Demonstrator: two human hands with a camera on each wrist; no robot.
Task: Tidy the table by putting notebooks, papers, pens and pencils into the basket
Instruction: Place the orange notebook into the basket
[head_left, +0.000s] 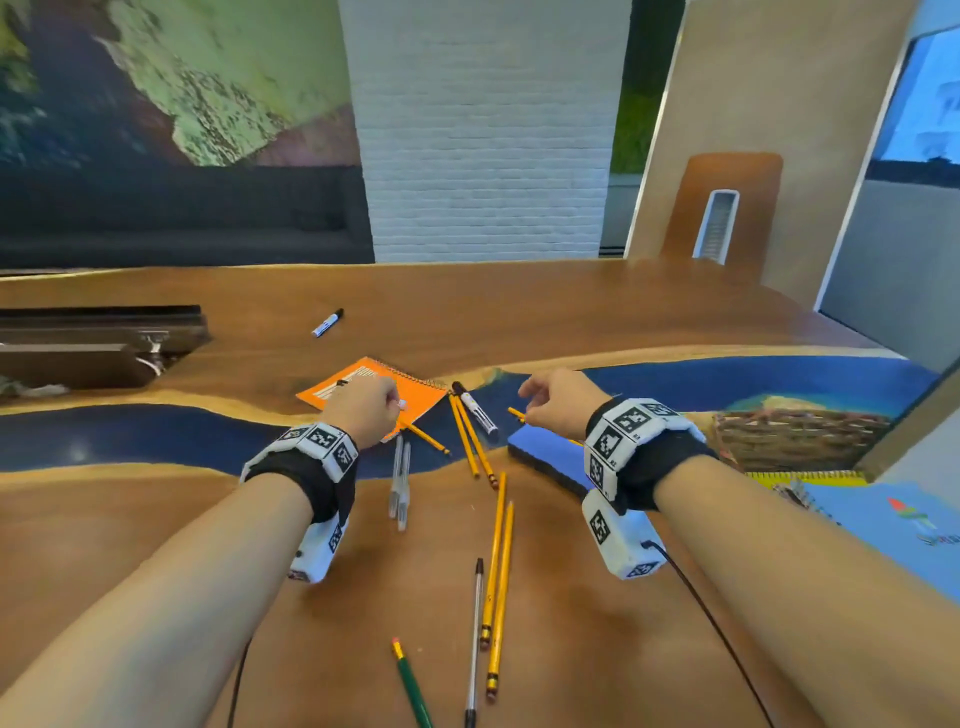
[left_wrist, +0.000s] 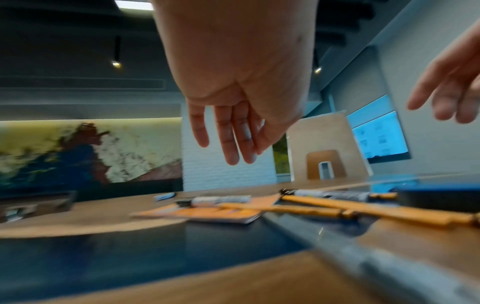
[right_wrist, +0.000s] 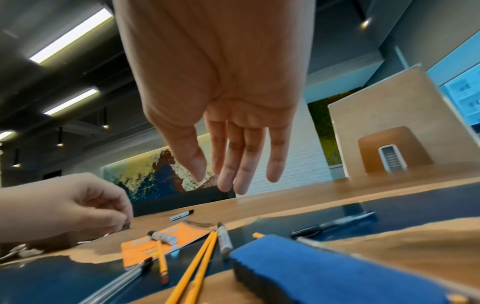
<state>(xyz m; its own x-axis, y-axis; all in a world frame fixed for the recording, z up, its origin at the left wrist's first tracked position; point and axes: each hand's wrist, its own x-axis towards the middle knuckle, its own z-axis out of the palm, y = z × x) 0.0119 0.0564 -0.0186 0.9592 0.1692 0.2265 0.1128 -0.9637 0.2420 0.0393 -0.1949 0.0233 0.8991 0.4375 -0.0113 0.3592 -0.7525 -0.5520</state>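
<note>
My left hand (head_left: 387, 400) hovers over an orange spiral notebook (head_left: 363, 382), fingers loosely hanging and holding nothing (left_wrist: 230, 150). A short white marker (left_wrist: 219, 200) lies on that notebook. My right hand (head_left: 527, 402) floats with straight fingers (right_wrist: 233, 181) above a blue block eraser (head_left: 545, 457) and holds nothing. Between the hands lie two yellow pencils (head_left: 470, 444) and a black-capped marker (head_left: 475, 410). The woven basket (head_left: 800, 439) stands at the right by a panel. Two clear pens (head_left: 400, 483), more yellow pencils (head_left: 497, 571), a pen (head_left: 474, 639) and a green pencil (head_left: 414, 688) lie nearer me.
A blue marker (head_left: 327, 323) lies farther back on the wooden table (head_left: 571, 312). A blue notebook (head_left: 893, 525) and yellow ruler (head_left: 805, 477) sit at the right edge. A dark tray (head_left: 93, 343) stands at the far left. A black pen (right_wrist: 335, 223) lies beyond the eraser.
</note>
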